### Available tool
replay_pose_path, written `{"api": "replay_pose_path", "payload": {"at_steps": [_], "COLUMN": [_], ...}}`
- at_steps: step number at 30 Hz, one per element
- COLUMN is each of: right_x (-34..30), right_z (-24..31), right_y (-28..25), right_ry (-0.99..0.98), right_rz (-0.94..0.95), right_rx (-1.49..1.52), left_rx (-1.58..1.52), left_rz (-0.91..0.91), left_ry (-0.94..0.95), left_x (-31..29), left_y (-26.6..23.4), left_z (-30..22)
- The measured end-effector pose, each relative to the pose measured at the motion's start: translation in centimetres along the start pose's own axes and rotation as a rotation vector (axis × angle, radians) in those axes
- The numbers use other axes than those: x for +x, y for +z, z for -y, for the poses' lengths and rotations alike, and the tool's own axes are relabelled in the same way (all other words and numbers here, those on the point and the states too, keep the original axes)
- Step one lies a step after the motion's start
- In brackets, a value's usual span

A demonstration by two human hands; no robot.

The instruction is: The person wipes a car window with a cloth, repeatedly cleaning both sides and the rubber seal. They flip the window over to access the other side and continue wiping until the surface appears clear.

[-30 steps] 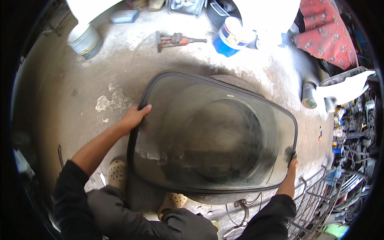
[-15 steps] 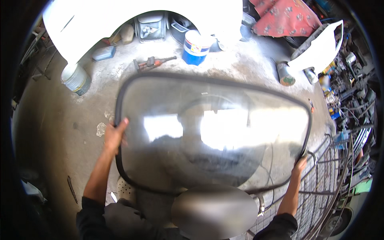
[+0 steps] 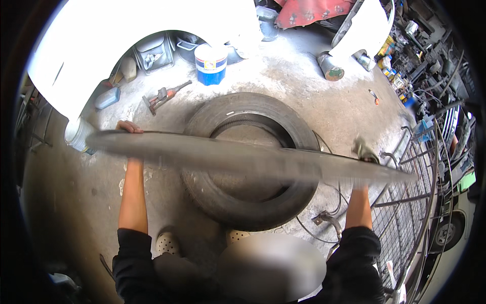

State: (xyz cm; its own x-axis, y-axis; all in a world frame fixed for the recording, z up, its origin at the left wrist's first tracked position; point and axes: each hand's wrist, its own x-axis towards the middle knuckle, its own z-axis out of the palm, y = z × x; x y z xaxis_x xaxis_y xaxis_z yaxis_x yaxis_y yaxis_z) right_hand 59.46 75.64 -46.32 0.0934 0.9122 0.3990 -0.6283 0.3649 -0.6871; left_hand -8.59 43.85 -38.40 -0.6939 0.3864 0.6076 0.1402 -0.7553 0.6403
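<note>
Currently, fingers of my left hand (image 3: 130, 126) and right hand (image 3: 361, 186) grip the window pane (image 3: 233, 155) edge-on above a tire (image 3: 258, 215).

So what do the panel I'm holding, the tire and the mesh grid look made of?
Panel: edge-on and blurred, a matte dark-grey band, perhaps rubber-edged; its face can't be judged. Tire: dull, dusty black rubber, judging by the thick, rounded sidewall. Mesh grid: probably dull metal, from its thin crossing bars.

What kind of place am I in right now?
Most likely a vehicle repair workshop: a loose tire lies flat, a large white panel with an arched cut-out is at upper left, and a jumble of parts fills the right side.
</note>
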Motion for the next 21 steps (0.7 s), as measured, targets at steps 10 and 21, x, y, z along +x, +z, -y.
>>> {"api": "replay_pose_path", "payload": {"at_steps": [10, 21], "right_x": [-6.8, -14.3], "right_z": [0.2, 5.5], "right_y": [-3.6, -0.8], "right_ry": [-0.166, 0.642], "right_rz": [0.331, -0.052], "right_rx": [-0.032, -0.501], "left_rx": [-0.108, 0.022], "left_rz": [0.102, 0.299], "left_ry": [-0.541, -1.243], "left_x": [-4.9, -5.7], "left_y": [-5.9, -11.6], "left_z": [3.4, -4.9]}}
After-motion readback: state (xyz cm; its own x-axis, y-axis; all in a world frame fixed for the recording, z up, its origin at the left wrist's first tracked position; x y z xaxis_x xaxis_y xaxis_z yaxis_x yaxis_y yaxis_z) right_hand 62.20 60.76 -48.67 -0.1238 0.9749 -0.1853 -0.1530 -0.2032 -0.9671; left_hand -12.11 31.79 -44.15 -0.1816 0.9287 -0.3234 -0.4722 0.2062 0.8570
